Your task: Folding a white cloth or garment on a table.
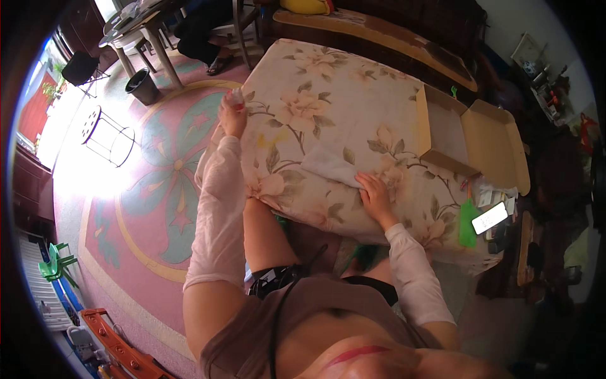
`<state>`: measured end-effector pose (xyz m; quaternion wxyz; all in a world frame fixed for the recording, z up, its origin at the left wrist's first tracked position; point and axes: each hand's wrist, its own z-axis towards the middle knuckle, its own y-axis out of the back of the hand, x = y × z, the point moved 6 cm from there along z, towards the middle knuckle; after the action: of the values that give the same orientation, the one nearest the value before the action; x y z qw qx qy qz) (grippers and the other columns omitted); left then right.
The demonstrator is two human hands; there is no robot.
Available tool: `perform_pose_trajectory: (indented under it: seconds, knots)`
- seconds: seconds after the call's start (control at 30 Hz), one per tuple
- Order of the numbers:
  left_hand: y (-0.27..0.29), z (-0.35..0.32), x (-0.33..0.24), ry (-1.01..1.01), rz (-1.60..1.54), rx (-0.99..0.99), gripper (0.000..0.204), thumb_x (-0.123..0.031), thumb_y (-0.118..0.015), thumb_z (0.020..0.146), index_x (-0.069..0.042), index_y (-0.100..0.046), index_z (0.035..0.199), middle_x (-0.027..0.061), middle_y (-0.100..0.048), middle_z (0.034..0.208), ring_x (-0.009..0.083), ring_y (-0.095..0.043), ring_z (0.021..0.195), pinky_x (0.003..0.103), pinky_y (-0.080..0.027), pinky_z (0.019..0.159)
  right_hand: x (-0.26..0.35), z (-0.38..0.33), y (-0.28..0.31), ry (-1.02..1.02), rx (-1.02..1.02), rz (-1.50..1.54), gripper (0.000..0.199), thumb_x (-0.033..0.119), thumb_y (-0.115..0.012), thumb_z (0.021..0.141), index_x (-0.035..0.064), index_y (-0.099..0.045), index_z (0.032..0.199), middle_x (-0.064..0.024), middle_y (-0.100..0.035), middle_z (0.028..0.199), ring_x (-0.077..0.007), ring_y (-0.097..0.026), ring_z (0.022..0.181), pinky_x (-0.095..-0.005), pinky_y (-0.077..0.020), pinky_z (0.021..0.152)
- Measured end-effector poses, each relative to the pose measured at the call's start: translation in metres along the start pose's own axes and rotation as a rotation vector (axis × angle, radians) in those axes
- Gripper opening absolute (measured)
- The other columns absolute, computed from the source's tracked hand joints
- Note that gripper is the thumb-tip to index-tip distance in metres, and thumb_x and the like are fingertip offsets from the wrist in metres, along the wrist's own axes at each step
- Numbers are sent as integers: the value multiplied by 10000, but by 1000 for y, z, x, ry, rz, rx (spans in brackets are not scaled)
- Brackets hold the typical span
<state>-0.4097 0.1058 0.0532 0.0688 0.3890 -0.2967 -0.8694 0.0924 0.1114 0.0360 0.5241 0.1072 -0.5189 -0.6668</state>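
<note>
At the table's left edge, my left hand (233, 117) is closed round a small translucent thing (237, 97) with a bit of red. Most of that thing is hidden by the fingers, so its kind does not show. A white folded cloth (331, 166) lies flat near the middle of the table's near side. On its right end rests my right hand (377, 198), fingers stretched out and slightly bent. Beneath both is a table covered with a cream floral tablecloth (372, 107).
An open cardboard box (447, 161) stands at the table's right, its lid folded outward. Closer to me lie a bright phone (490, 218), a green piece (467, 224) and small packets. A black bin (142, 87) and wire stool (108, 136) stand left. A seated person's foot (219, 65) shows beyond.
</note>
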Motion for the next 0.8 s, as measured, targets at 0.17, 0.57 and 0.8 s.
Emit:
perform_pose_trajectory:
  seconds: [0.17,0.57,0.8]
  knots:
    - [-31,15,5,-7,-55,72,828,-232,-799,691,-13,-398,1382,210,-528,1280,392,-476,1225,444,-386,1050,-7,-11,12,-53,10,-59,375,81,-579,855,87,-609,1229,-121,-611,1267,-318,-537,1201,-439,-396,1045]
    - [35,-22,160,494,-510,141,312,-191,-663,879,-30,-693,1144,112,-724,1058,200,-681,946,313,-515,830,-1,-1,16,-53,77,-29,373,60,-557,856,69,-615,1225,-118,-612,1282,-316,-539,1215,-437,-395,1051]
    - [59,-85,337,744,-196,356,362,-188,-654,812,-31,-698,1135,126,-726,1049,212,-682,974,320,-512,859,-1,-8,19,-75,123,-98,370,58,-530,879,32,-591,1243,-142,-590,1315,-344,-524,1232,-448,-381,1067]
